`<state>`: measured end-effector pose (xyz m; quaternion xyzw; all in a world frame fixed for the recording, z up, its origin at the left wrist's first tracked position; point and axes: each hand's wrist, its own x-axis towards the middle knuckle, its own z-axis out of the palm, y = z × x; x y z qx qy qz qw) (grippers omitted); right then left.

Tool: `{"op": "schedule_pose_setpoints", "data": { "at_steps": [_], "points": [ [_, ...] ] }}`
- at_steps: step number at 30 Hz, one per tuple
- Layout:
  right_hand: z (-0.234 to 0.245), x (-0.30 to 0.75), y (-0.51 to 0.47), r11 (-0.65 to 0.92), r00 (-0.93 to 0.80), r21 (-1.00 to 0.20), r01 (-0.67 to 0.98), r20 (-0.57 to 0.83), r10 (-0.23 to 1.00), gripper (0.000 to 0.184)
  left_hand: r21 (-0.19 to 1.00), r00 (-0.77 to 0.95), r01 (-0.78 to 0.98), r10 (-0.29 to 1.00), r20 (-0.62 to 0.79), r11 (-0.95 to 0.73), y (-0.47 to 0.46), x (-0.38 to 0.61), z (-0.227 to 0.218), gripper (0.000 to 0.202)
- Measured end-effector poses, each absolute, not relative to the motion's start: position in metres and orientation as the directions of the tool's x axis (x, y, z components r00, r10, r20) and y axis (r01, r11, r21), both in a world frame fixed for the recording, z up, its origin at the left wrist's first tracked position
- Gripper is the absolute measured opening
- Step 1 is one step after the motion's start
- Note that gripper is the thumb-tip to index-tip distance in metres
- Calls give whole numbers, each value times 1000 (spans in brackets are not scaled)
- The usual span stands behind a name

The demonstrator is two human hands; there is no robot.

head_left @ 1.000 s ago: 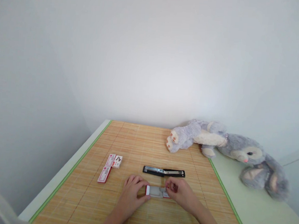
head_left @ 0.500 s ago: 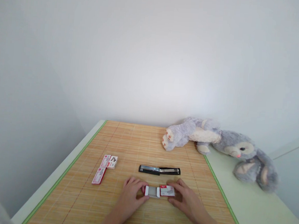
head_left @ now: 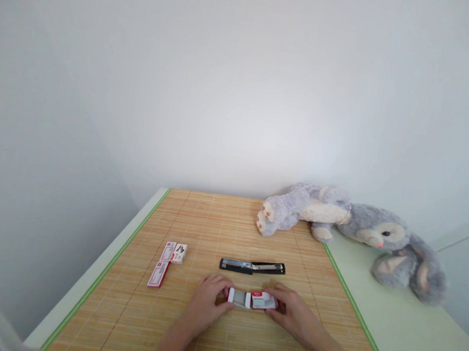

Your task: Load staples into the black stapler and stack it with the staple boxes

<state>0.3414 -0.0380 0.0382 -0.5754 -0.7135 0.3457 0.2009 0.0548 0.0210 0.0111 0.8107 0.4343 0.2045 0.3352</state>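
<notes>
Near the front middle of the mat lies an opened small staple box, its white-ended tray (head_left: 240, 298) showing a grey inside. My left hand (head_left: 208, 303) grips the tray's left end between thumb and fingers. To the tray's right is a red-and-white box part (head_left: 263, 302), seemingly its cover; my right hand (head_left: 293, 314) pinches this at its right end. The two parts lie close together, and I cannot tell whether they are joined. Just beyond them rests a black stapler (head_left: 252, 266), unfolded flat with its metal staple channel showing.
At the left on the bamboo mat (head_left: 210, 222) are several small red-and-white boxes (head_left: 157, 274), set edge to edge. A grey plush rabbit (head_left: 324, 212) lies along the back right, reaching past the mat onto the pale tabletop (head_left: 402, 318). A wall stands behind.
My right hand's fingers have closed in on the red-and-white part, which looks slightly tilted now. My left hand keeps its hold on the tray. The whole view has shifted slightly.
</notes>
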Motion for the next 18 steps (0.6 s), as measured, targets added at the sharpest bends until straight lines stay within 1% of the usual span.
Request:
{"op": "schedule_pose_setpoints", "data": {
  "at_steps": [4,13,18],
  "points": [
    [38,339,-37,105,-286,-739,666,-122,951,19,728,551,554,834,44,-405,20,54,11,24],
    [40,334,-39,118,-298,-752,648,-109,948,14,743,518,547,853,63,-387,18,55,10,26],
    [35,334,-41,91,-267,-721,687,-135,954,15,749,503,541,861,76,-382,16,55,9,27]
  ]
}}
